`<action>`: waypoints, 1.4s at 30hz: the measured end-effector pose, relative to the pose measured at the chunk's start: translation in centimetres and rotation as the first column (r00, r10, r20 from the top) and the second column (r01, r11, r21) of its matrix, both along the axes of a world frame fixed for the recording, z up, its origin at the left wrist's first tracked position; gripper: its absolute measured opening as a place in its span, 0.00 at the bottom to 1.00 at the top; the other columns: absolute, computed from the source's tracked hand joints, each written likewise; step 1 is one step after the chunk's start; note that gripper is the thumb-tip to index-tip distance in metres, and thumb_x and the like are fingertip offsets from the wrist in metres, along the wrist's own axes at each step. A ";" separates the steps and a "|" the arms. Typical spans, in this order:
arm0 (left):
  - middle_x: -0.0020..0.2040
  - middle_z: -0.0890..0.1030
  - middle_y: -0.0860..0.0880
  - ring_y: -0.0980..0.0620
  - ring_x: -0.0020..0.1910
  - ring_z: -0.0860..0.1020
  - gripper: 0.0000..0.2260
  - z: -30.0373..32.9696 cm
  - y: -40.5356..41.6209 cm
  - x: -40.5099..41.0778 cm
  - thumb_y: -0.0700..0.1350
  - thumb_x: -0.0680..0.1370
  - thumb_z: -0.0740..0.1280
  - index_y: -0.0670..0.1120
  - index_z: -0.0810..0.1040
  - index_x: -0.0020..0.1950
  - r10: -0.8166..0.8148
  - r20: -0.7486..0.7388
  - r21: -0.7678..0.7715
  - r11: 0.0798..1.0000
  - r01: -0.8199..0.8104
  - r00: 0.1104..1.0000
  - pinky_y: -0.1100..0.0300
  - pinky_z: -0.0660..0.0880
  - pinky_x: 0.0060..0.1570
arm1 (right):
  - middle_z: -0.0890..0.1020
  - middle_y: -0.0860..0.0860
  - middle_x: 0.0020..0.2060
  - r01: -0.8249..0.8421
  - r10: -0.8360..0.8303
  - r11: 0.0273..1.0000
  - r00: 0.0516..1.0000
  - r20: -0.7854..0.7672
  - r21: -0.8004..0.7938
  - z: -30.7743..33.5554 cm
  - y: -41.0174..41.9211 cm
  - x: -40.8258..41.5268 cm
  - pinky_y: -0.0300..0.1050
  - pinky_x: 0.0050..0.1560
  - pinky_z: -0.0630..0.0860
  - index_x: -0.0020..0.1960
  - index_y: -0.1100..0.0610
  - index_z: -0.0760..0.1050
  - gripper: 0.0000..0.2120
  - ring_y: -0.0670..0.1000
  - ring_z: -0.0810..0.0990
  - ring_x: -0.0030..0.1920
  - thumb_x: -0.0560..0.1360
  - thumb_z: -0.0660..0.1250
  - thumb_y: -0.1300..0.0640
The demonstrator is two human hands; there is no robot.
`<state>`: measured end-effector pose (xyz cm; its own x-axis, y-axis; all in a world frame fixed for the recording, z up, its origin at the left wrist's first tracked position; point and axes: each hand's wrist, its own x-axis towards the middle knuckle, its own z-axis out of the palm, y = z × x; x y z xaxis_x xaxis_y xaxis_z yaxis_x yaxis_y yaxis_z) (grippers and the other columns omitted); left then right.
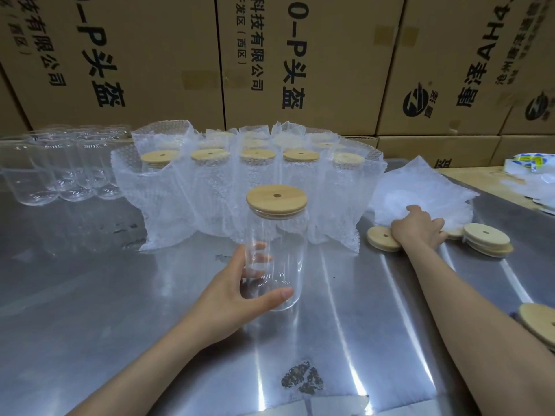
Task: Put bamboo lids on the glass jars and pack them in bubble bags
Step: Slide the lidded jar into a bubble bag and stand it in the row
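One jar (pixel 274 259) is standing upright on the steel table (pixel 90 310) just in front of me, its bamboo lid (pixel 277 202) already seated. I am gripping it low down with my left hand (pixel 240 292), thumb across the front and fingers curled round the back. I am judging the glass as smooth, slippery and breakable, so I am favouring a full wrap round the lower body, never lifting by the lid, which could pull off. My right hand (pixel 420 228) is reaching onto the stack of bubble bags (pixel 420 187), fingers spread flat against the top one. Those bags look soft and floppy. Loose lids (pixel 486 239) are lying beside that hand, and bagged jars (pixel 252 175) are standing behind.
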<state>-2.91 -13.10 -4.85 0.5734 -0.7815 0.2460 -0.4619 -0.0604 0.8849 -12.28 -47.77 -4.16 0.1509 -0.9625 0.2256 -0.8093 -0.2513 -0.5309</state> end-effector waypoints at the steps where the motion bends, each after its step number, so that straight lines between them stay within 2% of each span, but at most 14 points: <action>1: 0.55 0.75 0.69 0.66 0.56 0.77 0.31 0.0 0.0 0.0 0.68 0.59 0.72 0.69 0.66 0.59 0.002 0.000 -0.001 1.000 -0.002 1.000 0.76 0.71 0.48 | 0.76 0.56 0.62 0.004 -0.004 1.000 1.000 -0.003 -0.001 0.0 0.0 -0.1 0.51 0.61 0.61 0.66 0.53 0.72 0.17 0.59 0.65 0.65 0.78 0.59 0.58; 5: 0.55 0.76 0.68 0.66 0.55 0.77 0.31 0.0 0.0 0.0 0.68 0.58 0.72 0.68 0.66 0.59 0.005 -0.005 -0.006 1.000 -0.005 1.000 0.76 0.71 0.48 | 0.80 0.59 0.55 0.019 -0.009 0.994 0.995 0.094 -0.107 0.2 0.5 -0.2 0.53 0.59 0.65 0.56 0.58 0.80 0.12 0.60 0.70 0.61 0.81 0.61 0.54; 10: 0.56 0.76 0.66 0.66 0.55 0.77 0.32 0.0 0.0 0.0 0.67 0.58 0.72 0.67 0.67 0.59 0.003 -0.007 -0.011 1.000 -0.003 1.000 0.75 0.71 0.48 | 0.77 0.59 0.54 0.095 0.021 0.954 0.925 0.379 -0.286 0.5 1.0 -0.6 0.54 0.54 0.68 0.53 0.60 0.77 0.12 0.60 0.71 0.58 0.81 0.60 0.54; 12: 0.57 0.76 0.63 0.66 0.54 0.77 0.32 0.1 0.0 0.0 0.66 0.58 0.73 0.66 0.67 0.59 0.000 -0.013 -0.014 1.000 -0.001 1.000 0.75 0.72 0.49 | 0.77 0.58 0.53 0.144 0.042 0.935 0.862 0.505 -0.323 1.0 1.2 -0.8 0.52 0.50 0.68 0.53 0.61 0.75 0.11 0.60 0.71 0.57 0.81 0.59 0.54; 16: 0.58 0.76 0.61 0.65 0.54 0.78 0.30 0.0 0.0 0.0 0.62 0.63 0.77 0.65 0.67 0.60 -0.014 -0.013 -0.014 1.000 0.013 1.000 0.72 0.73 0.50 | 0.77 0.57 0.49 0.241 0.170 0.870 0.671 0.722 -0.429 3.5 3.0 -0.9 0.39 0.45 0.61 0.52 0.65 0.73 0.12 0.58 0.72 0.52 0.81 0.58 0.55; 18: 0.59 0.76 0.60 0.65 0.54 0.77 0.29 0.0 0.0 0.0 0.60 0.64 0.76 0.64 0.67 0.60 -0.018 -0.017 -0.020 1.000 0.018 1.000 0.72 0.74 0.51 | 0.73 0.48 0.44 0.255 0.299 0.820 0.572 0.763 -0.513 5.2 4.7 -0.9 0.37 0.44 0.63 0.52 0.66 0.72 0.12 0.53 0.71 0.46 0.80 0.58 0.57; 21: 0.59 0.75 0.60 0.65 0.54 0.77 0.29 0.1 0.0 0.0 0.60 0.62 0.74 0.64 0.66 0.60 -0.017 -0.021 -0.036 0.999 0.016 1.000 0.73 0.73 0.51 | 0.67 0.41 0.42 0.230 0.515 0.714 0.466 0.719 -0.661 7.3 8.1 -1.0 0.33 0.43 0.64 0.50 0.63 0.71 0.07 0.43 0.66 0.41 0.81 0.57 0.60; 25: 0.61 0.72 0.63 0.69 0.54 0.75 0.30 0.0 0.0 -0.1 0.61 0.64 0.77 0.66 0.65 0.60 -0.023 -0.010 -0.068 0.997 0.022 1.000 0.75 0.72 0.49 | 0.67 0.42 0.46 0.179 0.721 0.566 0.366 0.589 -0.805 8.6 13.2 -1.0 0.35 0.45 0.67 0.51 0.56 0.65 0.02 0.43 0.68 0.44 0.82 0.57 0.61; 30: 0.70 0.64 0.64 0.68 0.65 0.68 0.37 1.0 0.5 -0.2 0.69 0.62 0.68 0.65 0.57 0.68 0.141 0.076 -0.204 0.971 -0.123 0.987 0.75 0.67 0.55 | 0.70 0.37 0.49 0.023 0.906 0.295 0.311 0.287 -0.955 8.9 19.1 -0.1 0.43 0.50 0.71 0.51 0.57 0.67 0.05 0.45 0.70 0.49 0.82 0.56 0.57; 33: 0.70 0.61 0.57 0.60 0.68 0.66 0.32 2.6 1.4 -0.3 0.65 0.70 0.65 0.59 0.56 0.69 0.387 0.208 -0.493 0.835 -0.245 0.898 0.71 0.62 0.65 | 0.74 0.52 0.48 -0.117 0.950 0.135 0.296 0.095 -0.984 8.2 21.2 0.8 0.39 0.58 0.70 0.51 0.58 0.68 0.03 0.54 0.75 0.52 0.81 0.57 0.59; 35: 0.68 0.59 0.53 0.51 0.69 0.64 0.30 3.5 2.3 0.0 0.60 0.75 0.65 0.49 0.58 0.70 0.601 0.292 -0.680 0.678 -0.281 0.744 0.61 0.60 0.71 | 0.78 0.56 0.47 -0.185 0.960 0.097 0.278 0.043 -0.978 7.7 22.0 1.3 0.41 0.58 0.72 0.51 0.58 0.68 0.03 0.56 0.77 0.53 0.81 0.58 0.59; 37: 0.65 0.58 0.50 0.47 0.67 0.62 0.31 4.4 3.3 0.3 0.51 0.74 0.68 0.36 0.59 0.69 0.769 0.350 -0.786 0.552 -0.278 0.536 0.55 0.59 0.72 | 0.81 0.58 0.44 -0.233 0.965 0.103 0.259 0.040 -0.967 7.3 22.6 1.7 0.40 0.58 0.72 0.50 0.58 0.68 0.03 0.56 0.78 0.53 0.81 0.58 0.59; 39: 0.63 0.61 0.44 0.47 0.64 0.63 0.30 5.0 3.9 0.4 0.46 0.72 0.71 0.32 0.62 0.65 0.835 0.407 -0.812 0.516 -0.272 0.370 0.57 0.59 0.71 | 0.81 0.58 0.44 -0.270 0.966 0.143 0.249 0.074 -0.952 6.8 22.8 1.9 0.39 0.57 0.72 0.50 0.57 0.69 0.01 0.54 0.77 0.52 0.80 0.60 0.59; 42: 0.57 0.68 0.31 0.43 0.61 0.65 0.27 5.3 3.9 0.0 0.44 0.70 0.72 0.39 0.65 0.63 0.853 0.418 -0.802 0.508 -0.315 0.311 0.49 0.62 0.65 | 0.81 0.56 0.44 -0.319 0.958 0.212 0.254 0.132 -0.924 6.1 22.7 1.9 0.40 0.51 0.74 0.49 0.56 0.69 0.02 0.53 0.77 0.50 0.78 0.61 0.61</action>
<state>-2.89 -9.15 0.41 0.2044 0.1212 0.9714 -0.9179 -0.3209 0.2332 -10.37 -25.09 1.93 0.1394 -0.0159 0.9901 0.3591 -0.9310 -0.0655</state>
